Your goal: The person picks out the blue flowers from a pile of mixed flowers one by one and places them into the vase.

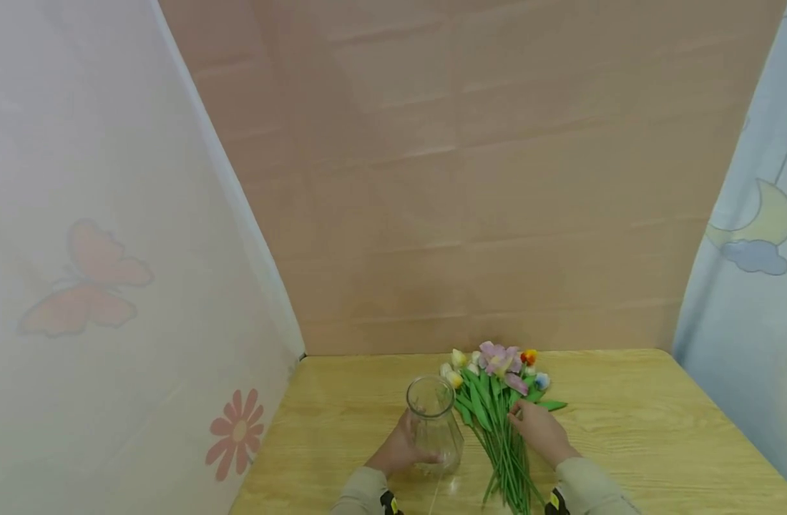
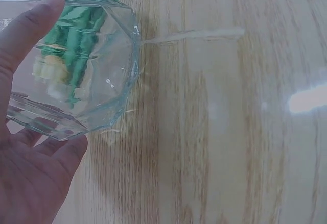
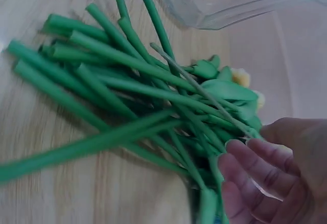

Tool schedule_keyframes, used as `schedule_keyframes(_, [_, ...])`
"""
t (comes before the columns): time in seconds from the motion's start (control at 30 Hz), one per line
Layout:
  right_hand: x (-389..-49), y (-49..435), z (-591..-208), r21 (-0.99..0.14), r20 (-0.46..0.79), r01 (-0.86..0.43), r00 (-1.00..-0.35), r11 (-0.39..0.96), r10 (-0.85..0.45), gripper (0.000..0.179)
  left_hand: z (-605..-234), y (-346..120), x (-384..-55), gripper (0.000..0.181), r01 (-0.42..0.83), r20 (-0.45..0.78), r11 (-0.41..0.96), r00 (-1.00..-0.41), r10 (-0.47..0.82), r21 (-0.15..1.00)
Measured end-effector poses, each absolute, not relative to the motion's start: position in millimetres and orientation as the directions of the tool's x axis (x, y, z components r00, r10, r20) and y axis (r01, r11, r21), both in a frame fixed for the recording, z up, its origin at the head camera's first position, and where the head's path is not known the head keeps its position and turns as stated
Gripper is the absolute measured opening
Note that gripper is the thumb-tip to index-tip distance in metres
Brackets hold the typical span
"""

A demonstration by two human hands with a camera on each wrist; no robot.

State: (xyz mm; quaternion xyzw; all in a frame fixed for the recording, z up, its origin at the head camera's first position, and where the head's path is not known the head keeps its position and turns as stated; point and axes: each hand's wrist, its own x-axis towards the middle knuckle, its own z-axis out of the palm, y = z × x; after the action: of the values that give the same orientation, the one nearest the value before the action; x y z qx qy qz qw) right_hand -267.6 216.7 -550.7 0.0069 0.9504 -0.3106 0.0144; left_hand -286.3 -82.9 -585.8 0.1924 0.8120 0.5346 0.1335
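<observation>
A clear glass vase [image 1: 446, 438] stands upright near the front of the table, its round mouth facing up. My left hand [image 1: 401, 448] grips its lower body from the left; in the left wrist view the thumb lies along one side of the glass [image 2: 115, 78] and fingers show on the other. Right of the vase lies a bunch of artificial flowers, with green stems [image 1: 511, 468] towards me and blooms away. My right hand [image 1: 540, 430] is at the bunch's right side, its thumb and forefinger pinching a thin stem [image 3: 204, 91] beneath a large pale purple flower [image 1: 496, 360].
White and yellow tulips [image 1: 456, 360], an orange-red bloom [image 1: 529, 356] and a blue-white one [image 1: 542, 380] lie at the table's far edge. A brown cloth [image 1: 471, 214] hangs behind the wooden table [image 1: 644, 422]; pale printed curtains [image 1: 174, 236] flank it.
</observation>
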Motion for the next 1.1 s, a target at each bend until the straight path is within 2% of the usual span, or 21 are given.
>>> schedule_keyframes(0.13, [-279.7,211.5,-564.6,-0.666,-0.095,0.096,-0.995,0.74,0.043,0.021,-588.6,-82.1,-289.4,0.119,0.15,-0.025,0.345,-0.89,0.455,0.927])
schedule_keyframes(0.27, [-284.3,209.5,-573.0,-0.712,-0.102,0.112,-0.993,0.693,0.056,0.018,-593.1,-82.0,-292.4,0.122,0.142,-0.033,0.345,-0.89,0.455,0.928])
schedule_keyframes(0.57, [-285.1,205.8,-572.0,-0.799,-0.02,0.075,-0.995,0.597,0.098,0.017,-596.7,-83.3,-294.8,0.122,0.15,-0.031,0.353,-0.888,0.459,0.924])
schedule_keyframes(0.73, [-279.3,206.4,-548.6,-0.857,0.051,0.019,-0.991,0.515,0.121,0.024,-594.7,-83.5,-295.2,0.12,0.153,-0.026,0.345,-0.885,0.465,0.926])
schedule_keyframes(0.9, [-271.1,224.7,-518.9,-0.809,0.199,-0.064,-0.965,0.584,0.169,0.031,-593.7,-83.1,-294.9,0.121,0.169,-0.018,0.353,-0.883,0.469,0.92])
schedule_keyframes(1.1, [-261.6,275.7,-502.0,-0.626,0.449,-0.158,-0.874,0.764,0.187,0.032,-593.7,-82.9,-295.3,0.123,0.189,0.004,0.337,-0.876,0.481,0.922])
